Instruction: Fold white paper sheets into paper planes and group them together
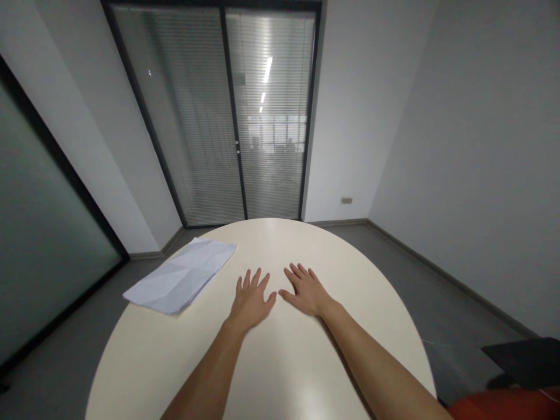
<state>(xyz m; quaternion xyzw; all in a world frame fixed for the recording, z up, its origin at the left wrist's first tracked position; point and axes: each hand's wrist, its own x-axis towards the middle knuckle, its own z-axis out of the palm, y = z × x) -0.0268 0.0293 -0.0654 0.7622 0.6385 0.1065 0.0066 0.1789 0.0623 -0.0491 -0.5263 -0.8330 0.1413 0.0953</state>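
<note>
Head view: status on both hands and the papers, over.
Left hand open, palm down, holding nothing. Right hand likewise, close beside it. Papers overhang left edge of table, out of the hands' way.

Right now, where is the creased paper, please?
In the head view, the creased paper lies on the round table at its left edge, left of the left hand.

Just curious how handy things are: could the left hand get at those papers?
Probably yes: the left hand is open, the papers lie to its left on the table, and nothing visible stands between them.
</note>
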